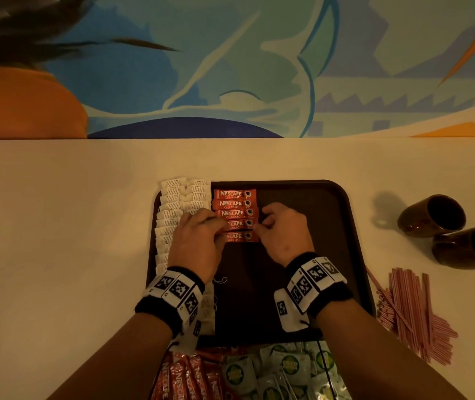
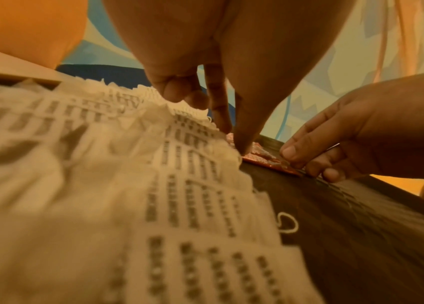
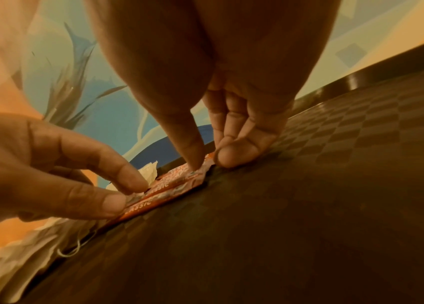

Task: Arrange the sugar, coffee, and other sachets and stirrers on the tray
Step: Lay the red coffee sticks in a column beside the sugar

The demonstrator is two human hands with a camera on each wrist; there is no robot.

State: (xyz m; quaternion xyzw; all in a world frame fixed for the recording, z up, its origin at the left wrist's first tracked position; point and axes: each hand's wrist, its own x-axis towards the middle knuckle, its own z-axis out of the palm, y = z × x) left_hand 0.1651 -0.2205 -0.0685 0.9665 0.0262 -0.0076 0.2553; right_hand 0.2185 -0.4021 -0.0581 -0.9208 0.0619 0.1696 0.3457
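A dark brown tray [image 1: 356,226] lies on the beige table. Down its left side runs a column of white sachets [image 1: 172,212], close and blurred under the left wrist as white sachets [image 2: 101,185]. Beside them is a column of several red coffee sachets [image 1: 234,204]. My left hand [image 1: 221,230] pinches the left end of the lowest coffee sachets [image 3: 153,197] between thumb and forefinger. My right hand [image 1: 257,228] holds their right end, thumb pressed on top [image 3: 196,162], the other fingers curled against the tray floor [image 3: 309,195]. Which of the two lowest sachets is held is unclear.
Two dark mugs [image 1: 432,216] [image 1: 467,246] lie on their sides right of the tray. A heap of pink stirrers [image 1: 412,313] sits at the front right. Loose red coffee sachets [image 1: 184,376] and green-and-white sachets [image 1: 288,370] are piled at the near edge. A painted wall stands behind the table.
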